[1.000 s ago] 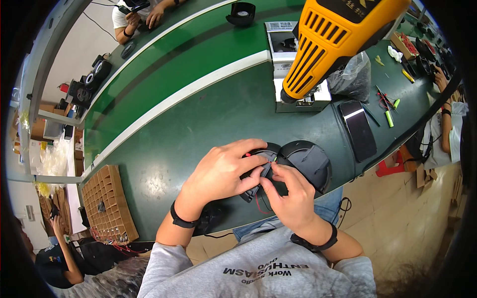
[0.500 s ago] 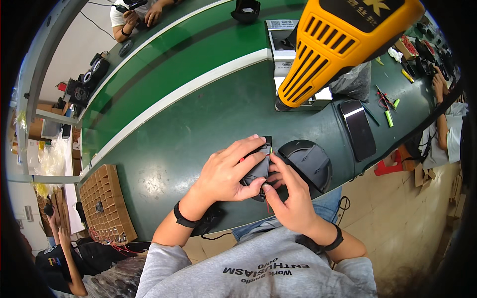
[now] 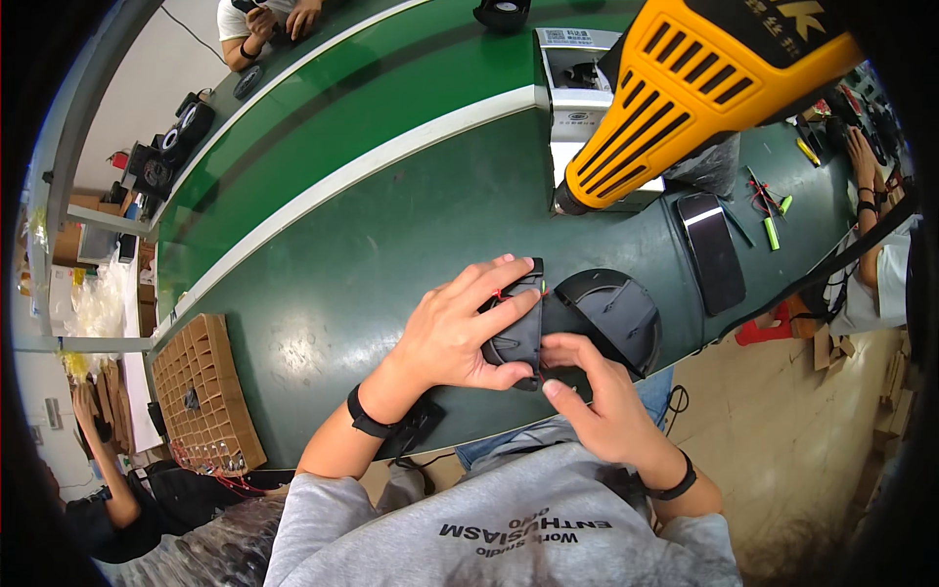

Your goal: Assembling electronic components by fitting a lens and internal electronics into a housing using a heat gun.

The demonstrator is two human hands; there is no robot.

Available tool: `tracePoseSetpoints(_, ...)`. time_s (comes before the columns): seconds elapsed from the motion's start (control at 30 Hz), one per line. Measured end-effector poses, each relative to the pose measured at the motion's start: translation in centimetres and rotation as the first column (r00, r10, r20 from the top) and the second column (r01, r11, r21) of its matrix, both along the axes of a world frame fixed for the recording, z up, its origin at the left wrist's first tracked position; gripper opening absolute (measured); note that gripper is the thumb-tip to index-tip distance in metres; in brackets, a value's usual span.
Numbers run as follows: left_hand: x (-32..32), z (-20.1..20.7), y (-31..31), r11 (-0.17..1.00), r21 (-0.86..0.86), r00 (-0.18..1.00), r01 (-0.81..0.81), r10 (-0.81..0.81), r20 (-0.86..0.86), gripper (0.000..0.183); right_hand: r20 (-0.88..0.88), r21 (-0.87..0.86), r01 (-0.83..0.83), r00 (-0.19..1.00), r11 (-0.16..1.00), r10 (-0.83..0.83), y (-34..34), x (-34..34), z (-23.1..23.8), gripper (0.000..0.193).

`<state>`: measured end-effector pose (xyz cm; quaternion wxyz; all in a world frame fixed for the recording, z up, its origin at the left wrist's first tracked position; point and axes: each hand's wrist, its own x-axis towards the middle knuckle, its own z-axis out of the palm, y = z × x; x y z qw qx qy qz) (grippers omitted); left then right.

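Note:
My left hand [image 3: 455, 328] grips a black plastic housing [image 3: 516, 338] from its left side, fingers across the top and thumb at the lower end. Bits of red wire and a small green spot show along the housing. My right hand [image 3: 602, 401] is by the housing's lower right edge, with thumb and forefinger apart; its forefinger tip is close to that edge, and whether it touches cannot be made out. Just to the right, a second black rounded housing [image 3: 626, 318] lies on the green table.
A yellow power screwdriver [image 3: 646, 108] hangs over the far right, in front of a white box [image 3: 577, 122]. Farther right lie a black phone [image 3: 712, 254] and green-wrapped parts with wires [image 3: 771, 233]. A cardboard divider tray [image 3: 205, 391] is at left. Other people work nearby.
My right thumb and forefinger have spread apart and drawn back from the housing's edge. The housing, still in my left hand, shows more of its inner face.

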<state>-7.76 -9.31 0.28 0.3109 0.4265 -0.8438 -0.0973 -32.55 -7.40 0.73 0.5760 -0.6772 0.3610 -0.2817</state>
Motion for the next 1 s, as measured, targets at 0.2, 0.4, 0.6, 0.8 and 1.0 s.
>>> tracePoseSetpoints(0.2, -0.1, 0.1, 0.0, 1.000, -0.026, 1.000, 0.007, -0.007, -0.010, 0.082, -0.120, 0.092, -0.084, 0.988, 0.992, 0.095, 0.1, -0.8, 0.8, 0.031)
tracePoseSetpoints(0.4, -0.1, 0.0, 0.0, 1.000, -0.024, 0.999, 0.006, -0.007, -0.033, 0.082, -0.273, -0.247, 0.041, 0.956, 0.968, -0.110, 0.3, -0.2, 2.5, 0.015)
tracePoseSetpoints(0.6, 0.0, 0.0, 0.1, 1.000, -0.009, 0.999, 0.011, -0.011, -0.049, 0.080, -0.446, -0.594, -0.173, 0.884, 0.786, -0.142, -0.6, 0.0, 4.0, 0.024)
tracePoseSetpoints(0.8, -0.1, 0.4, 0.4, 1.000, 0.017, 0.998, 0.014, -0.013, -0.059, 0.075, -0.521, -0.746, -0.390, 0.846, 0.540, -0.108, -2.7, 0.9, 5.5, 0.019)
tracePoseSetpoints(1.0, -0.3, 0.8, 0.5, 0.999, 0.035, 0.994, 0.026, -0.022, -0.109, 0.068, -0.437, -0.757, -0.426, 0.894, 0.496, 0.102, -5.8, 2.4, 5.5, 0.010)
